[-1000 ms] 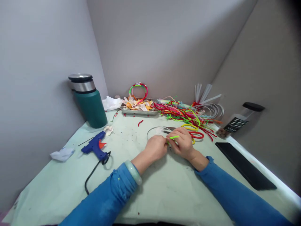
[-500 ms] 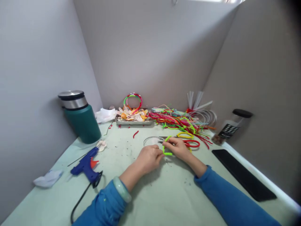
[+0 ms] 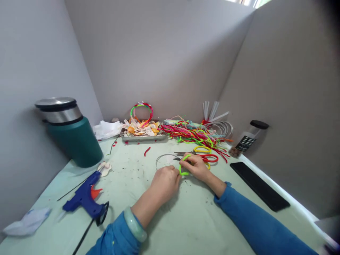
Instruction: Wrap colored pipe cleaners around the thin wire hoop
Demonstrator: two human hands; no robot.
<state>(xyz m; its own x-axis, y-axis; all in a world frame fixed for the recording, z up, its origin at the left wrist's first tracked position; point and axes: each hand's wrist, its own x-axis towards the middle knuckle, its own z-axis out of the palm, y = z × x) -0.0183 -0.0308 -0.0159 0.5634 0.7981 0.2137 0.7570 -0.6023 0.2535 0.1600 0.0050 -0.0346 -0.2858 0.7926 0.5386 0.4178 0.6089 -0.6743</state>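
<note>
One green pipe cleaner (image 3: 180,170) bends between two hands over the tabletop (image 3: 191,219): left hand (image 3: 165,182) and right hand (image 3: 196,166) each have the grip closed on it. Two scissors (image 3: 205,156) (one red-handled, one yellow) lie toward two o'clock; one glue gun (image 3: 86,198), eight o'clock.

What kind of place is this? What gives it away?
Likely a craft workstation, home or workshop unclear: a blue glue gun with an orange trigger, a heap of multicoloured fuzzy stems and red-handled metal scissors lie on a pale green tabletop.
</note>
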